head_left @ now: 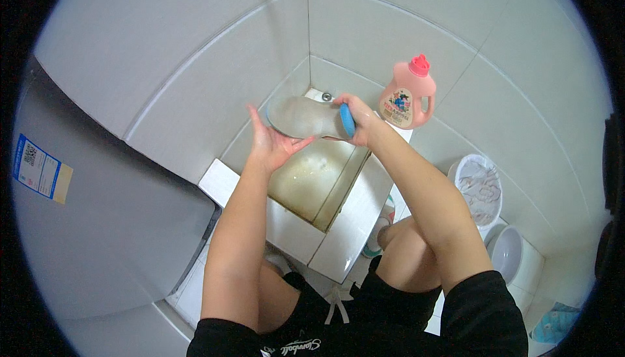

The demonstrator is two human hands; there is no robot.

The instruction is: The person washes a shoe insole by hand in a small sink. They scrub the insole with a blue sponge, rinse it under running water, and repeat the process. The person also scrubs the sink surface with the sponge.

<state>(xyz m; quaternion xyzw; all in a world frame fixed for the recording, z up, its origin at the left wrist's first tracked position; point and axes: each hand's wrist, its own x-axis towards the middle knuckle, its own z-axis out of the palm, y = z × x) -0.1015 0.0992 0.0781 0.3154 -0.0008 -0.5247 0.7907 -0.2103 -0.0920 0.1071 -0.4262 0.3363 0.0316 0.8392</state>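
Note:
A grey, sole-shaped item (302,118), possibly a shoe or slipper, is held lengthwise above a recessed, white-tiled basin (351,225) with cloudy, yellowish liquid in it. My right hand (362,119) grips its right end, where a blue piece (347,120) shows. I cannot tell whether the blue piece is a separate sponge or part of the item. My left hand (273,144) is spread with the palm up at the item's lower left edge, its thumb pointing away and its fingers near the underside. A pink detergent bottle (407,91) with a side handle stands upright beyond my right hand.
A large grey appliance (112,201) with a label (36,166) fills the left side. To the right are a lined waste bin (478,191) and a pale grey bowl (508,254). A round metal fitting (326,97) sits at the basin's far corner. Tiled walls enclose the corner.

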